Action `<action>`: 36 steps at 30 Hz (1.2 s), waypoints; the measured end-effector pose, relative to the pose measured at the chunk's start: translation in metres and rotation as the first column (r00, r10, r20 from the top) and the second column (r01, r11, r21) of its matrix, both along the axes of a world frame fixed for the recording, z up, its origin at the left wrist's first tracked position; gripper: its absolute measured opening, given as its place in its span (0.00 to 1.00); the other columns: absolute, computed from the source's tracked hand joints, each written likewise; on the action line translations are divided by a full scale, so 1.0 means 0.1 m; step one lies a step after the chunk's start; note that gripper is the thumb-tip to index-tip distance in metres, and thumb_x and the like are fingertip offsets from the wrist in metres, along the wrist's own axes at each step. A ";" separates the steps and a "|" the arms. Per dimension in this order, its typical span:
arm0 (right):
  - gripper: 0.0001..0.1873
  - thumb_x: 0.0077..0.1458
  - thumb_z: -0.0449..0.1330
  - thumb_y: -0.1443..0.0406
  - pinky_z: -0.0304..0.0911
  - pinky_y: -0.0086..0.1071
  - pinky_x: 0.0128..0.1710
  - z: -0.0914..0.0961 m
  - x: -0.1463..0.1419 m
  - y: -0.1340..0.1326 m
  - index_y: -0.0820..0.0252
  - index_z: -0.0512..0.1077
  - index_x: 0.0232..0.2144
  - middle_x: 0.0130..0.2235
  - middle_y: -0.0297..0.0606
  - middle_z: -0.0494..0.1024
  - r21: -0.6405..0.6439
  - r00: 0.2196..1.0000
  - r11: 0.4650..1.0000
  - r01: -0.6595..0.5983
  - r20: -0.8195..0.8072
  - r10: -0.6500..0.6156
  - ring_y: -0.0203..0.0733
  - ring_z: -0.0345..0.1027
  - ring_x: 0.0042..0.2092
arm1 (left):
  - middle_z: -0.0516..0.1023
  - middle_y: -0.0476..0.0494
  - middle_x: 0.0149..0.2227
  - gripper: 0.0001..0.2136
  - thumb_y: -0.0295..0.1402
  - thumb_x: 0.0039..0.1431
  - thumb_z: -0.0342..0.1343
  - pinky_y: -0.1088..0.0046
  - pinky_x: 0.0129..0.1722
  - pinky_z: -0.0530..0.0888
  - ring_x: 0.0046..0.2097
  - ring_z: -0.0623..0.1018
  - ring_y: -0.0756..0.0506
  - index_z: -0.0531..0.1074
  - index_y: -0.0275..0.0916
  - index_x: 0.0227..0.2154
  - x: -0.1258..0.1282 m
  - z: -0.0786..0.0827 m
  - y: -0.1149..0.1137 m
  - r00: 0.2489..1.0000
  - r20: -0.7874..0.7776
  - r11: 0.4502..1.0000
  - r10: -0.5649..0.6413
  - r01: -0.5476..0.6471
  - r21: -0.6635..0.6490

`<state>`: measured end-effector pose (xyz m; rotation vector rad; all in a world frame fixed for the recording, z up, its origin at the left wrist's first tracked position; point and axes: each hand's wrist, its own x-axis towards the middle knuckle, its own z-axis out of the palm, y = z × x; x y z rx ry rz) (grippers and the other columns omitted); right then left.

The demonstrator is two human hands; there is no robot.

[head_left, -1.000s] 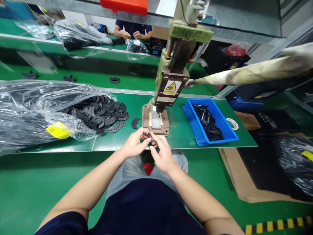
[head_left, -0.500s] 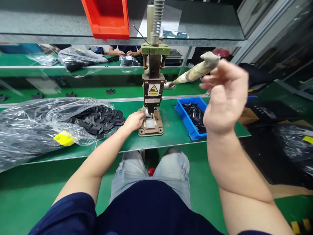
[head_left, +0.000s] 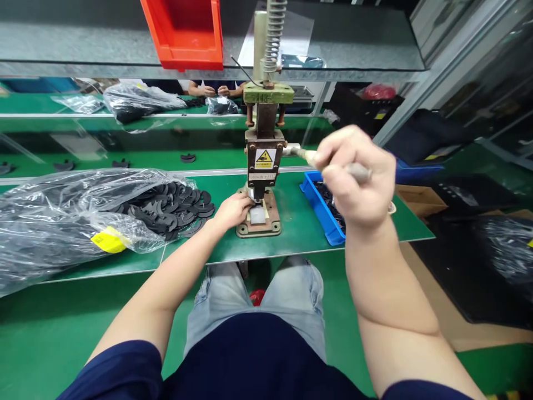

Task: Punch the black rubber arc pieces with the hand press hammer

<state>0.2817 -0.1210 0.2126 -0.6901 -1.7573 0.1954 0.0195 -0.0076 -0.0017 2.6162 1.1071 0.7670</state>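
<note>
A manual press point(head_left: 265, 161) stands on a green board, with a spring on top and a rusty base plate point(head_left: 271, 226). My right hand point(head_left: 356, 176) is closed around the press lever point(head_left: 300, 152), which points toward me. My left hand point(head_left: 234, 210) rests at the left side of the base, fingers pinched on a small part under the ram; the part itself is mostly hidden. A pile of black curved pieces point(head_left: 177, 204) spills from a clear plastic bag point(head_left: 62, 216) just left of that hand.
A blue bin point(head_left: 320, 204) of small black parts sits right of the press. An orange bin point(head_left: 185, 30) stands on the shelf above. Another person's hands point(head_left: 216, 90) work at the far bench. Cardboard point(head_left: 420, 197) and black bags lie at the right.
My hands parted from in front of the press. The left went to the base plate; the right rose, closed on the lever and pulled it down toward me.
</note>
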 end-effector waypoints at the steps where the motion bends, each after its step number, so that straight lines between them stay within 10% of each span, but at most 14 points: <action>1: 0.18 0.63 0.65 0.55 0.79 0.52 0.59 -0.14 0.01 -0.07 0.55 0.68 0.25 0.35 0.33 0.78 -0.002 0.999 1.000 -0.014 0.029 0.014 0.40 0.79 0.45 | 0.85 0.37 0.49 0.13 0.28 0.71 0.54 0.59 0.56 0.78 0.53 0.82 0.37 0.85 0.41 0.47 0.01 -0.01 0.00 1.000 -0.003 1.000 0.002 -0.002 0.000; 10: 0.10 0.53 0.65 0.68 0.67 0.62 0.71 -1.23 0.00 -0.27 0.52 0.68 0.24 0.28 0.28 0.74 0.141 0.997 0.988 0.066 0.033 -0.071 0.41 0.76 0.43 | 0.84 0.39 0.56 0.16 0.31 0.73 0.50 0.60 0.62 0.75 0.59 0.80 0.38 0.81 0.40 0.54 -0.32 0.08 -0.04 0.991 -0.062 0.992 0.117 -0.120 -0.047; 16: 0.10 0.51 0.66 0.67 0.70 0.64 0.68 -1.32 -0.06 -0.20 0.53 0.68 0.24 0.29 0.28 0.76 0.190 0.994 0.977 0.096 -0.062 -0.085 0.42 0.78 0.42 | 0.84 0.35 0.55 0.16 0.38 0.73 0.53 0.58 0.61 0.75 0.58 0.81 0.35 0.79 0.39 0.55 -0.88 0.08 -0.28 0.882 -0.223 0.887 0.415 -0.447 -0.115; 25: 0.10 0.52 0.65 0.68 0.71 0.59 0.67 -1.35 -0.10 -0.16 0.54 0.69 0.24 0.29 0.28 0.75 0.227 0.990 0.969 0.099 -0.121 -0.072 0.41 0.77 0.42 | 0.80 0.29 0.59 0.27 0.48 0.66 0.63 0.61 0.55 0.76 0.58 0.81 0.33 0.73 0.38 0.62 -0.62 -0.06 -0.38 0.815 -0.414 0.799 0.405 -0.535 -0.273; 30: 0.09 0.53 0.65 0.68 0.70 0.61 0.68 -1.34 -0.11 -0.17 0.54 0.69 0.24 0.29 0.28 0.75 0.227 0.989 0.968 0.109 -0.123 -0.083 0.40 0.77 0.42 | 0.83 0.44 0.36 0.10 0.40 0.66 0.64 0.72 0.34 0.71 0.35 0.81 0.45 0.75 0.40 0.40 -0.66 -0.08 -0.26 0.894 -0.092 0.691 0.438 -0.400 -0.602; 36: 0.10 0.54 0.65 0.66 0.78 0.53 0.60 -1.37 -0.13 -0.18 0.52 0.68 0.24 0.28 0.27 0.75 0.200 0.981 0.967 0.155 -0.144 -0.128 0.39 0.77 0.41 | 0.70 0.55 0.19 0.17 0.48 0.72 0.58 0.78 0.21 0.60 0.18 0.66 0.52 0.65 0.42 0.34 -0.45 0.09 -0.25 0.832 0.223 0.577 0.509 -0.137 -0.805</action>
